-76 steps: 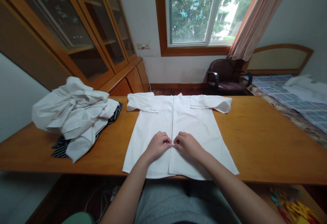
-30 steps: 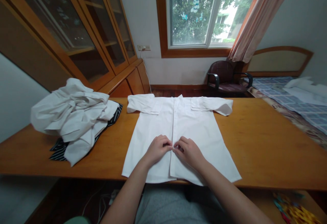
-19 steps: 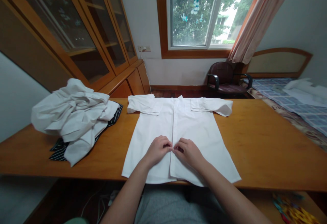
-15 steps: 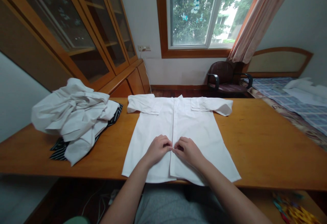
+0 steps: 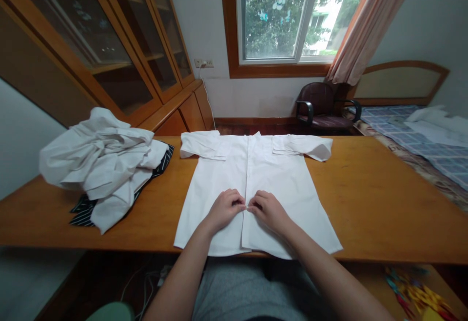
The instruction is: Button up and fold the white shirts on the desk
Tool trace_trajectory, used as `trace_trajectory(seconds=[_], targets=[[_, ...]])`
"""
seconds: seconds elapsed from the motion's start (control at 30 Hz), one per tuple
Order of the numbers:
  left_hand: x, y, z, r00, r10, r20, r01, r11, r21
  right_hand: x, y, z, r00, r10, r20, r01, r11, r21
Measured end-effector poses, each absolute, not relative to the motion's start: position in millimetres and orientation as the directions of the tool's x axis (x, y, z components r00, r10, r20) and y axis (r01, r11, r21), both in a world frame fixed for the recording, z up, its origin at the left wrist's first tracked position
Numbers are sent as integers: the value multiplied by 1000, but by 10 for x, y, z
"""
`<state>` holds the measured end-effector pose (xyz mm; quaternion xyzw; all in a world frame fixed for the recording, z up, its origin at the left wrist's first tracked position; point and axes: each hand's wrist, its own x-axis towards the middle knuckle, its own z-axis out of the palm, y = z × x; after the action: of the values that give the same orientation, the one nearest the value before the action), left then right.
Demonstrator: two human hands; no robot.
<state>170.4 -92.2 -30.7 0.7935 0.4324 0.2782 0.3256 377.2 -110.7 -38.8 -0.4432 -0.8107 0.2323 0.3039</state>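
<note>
A white short-sleeved shirt point(image 5: 285, 184) lies spread flat, front up, on the wooden table point(image 5: 380, 199), collar toward the window. Both my hands rest on its front placket near the hem. My left hand point(image 5: 224, 209) has its fingers curled and pinches the left edge of the opening. My right hand point(image 5: 268, 210) pinches the right edge, and the fingertips of both hands meet at the middle seam. What sits between the fingertips is too small to make out.
A heap of crumpled white garments point(image 5: 98, 157) over a dark striped cloth point(image 5: 82, 211) lies at the table's left. Behind the table stand a glass-door cabinet point(image 5: 109, 43), a dark armchair point(image 5: 321, 106) and a bed point(image 5: 420, 140). Coloured clips point(image 5: 417, 294) lie at lower right.
Both hands stay pinched together at the shirt's front opening. Only the camera has shifted slightly, so the scene sits a little differently in frame.
</note>
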Motion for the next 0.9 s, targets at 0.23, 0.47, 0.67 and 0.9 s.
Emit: trace_trajectory(seconds=[0.23,0.47,0.67,0.9], targets=[[1697,-911,-305,485,861,155,482,-411,774,3774,-1115,-365,-399,871,287,593,484,-644],[1700,-930,-288,500,845,189,463,-445,766,3758,-1124,-332,-368,900,233,612,423,-668],[1697,-954,-291,503,836,218,463,-474,749,3749,-1121,-325,-356,910,213,624,401,-670],[1702,-987,-290,466,855,226,448,-449,773,3763,-1116,-379,-374,893,250,613,441,-656]])
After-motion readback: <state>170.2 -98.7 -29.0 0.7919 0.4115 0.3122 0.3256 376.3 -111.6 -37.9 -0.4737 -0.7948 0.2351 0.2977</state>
